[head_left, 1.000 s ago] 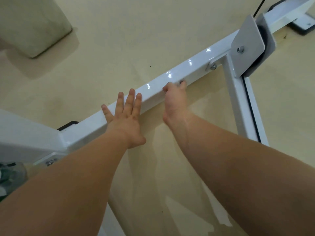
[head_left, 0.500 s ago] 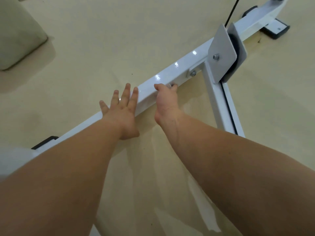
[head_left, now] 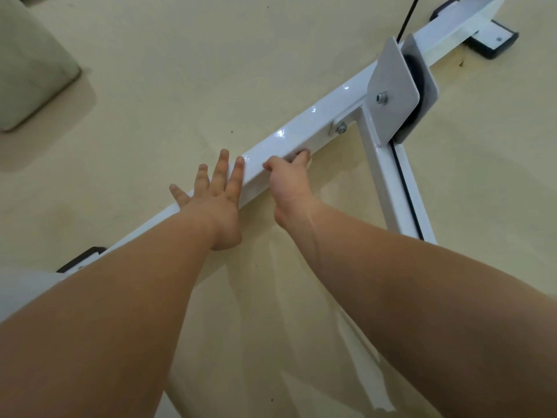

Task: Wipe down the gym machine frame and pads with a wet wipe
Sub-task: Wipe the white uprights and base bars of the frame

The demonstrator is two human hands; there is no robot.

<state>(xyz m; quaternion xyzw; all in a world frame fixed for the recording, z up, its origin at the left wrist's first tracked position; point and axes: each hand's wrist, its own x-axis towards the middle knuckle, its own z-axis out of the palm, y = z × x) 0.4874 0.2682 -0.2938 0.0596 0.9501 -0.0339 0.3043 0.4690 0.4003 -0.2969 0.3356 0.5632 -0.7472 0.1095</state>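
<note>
The gym machine's white steel floor beam point(head_left: 304, 128) runs diagonally from lower left to upper right. My left hand point(head_left: 215, 200) lies flat across its top, fingers straight and spread. Just to its right, my right hand point(head_left: 289, 182) curls against the beam's near side, and its fingertips pinch a small pale wad, the wet wipe point(head_left: 294, 157), mostly hidden by the fingers. A second white beam point(head_left: 388, 182) branches off toward me at a bolted joint right of that hand.
A grey pulley bracket point(head_left: 391, 95) stands on the joint, and a black cable point(head_left: 407, 16) rises from it. Black foot pads sit at the beam's far end point(head_left: 494, 40) and near end point(head_left: 81, 257). A beige cushion point(head_left: 27, 61) lies on the cream floor, upper left.
Both hands have slid a little along the beam toward the bolted joint. The view has shifted, so the far foot pad shows more fully.
</note>
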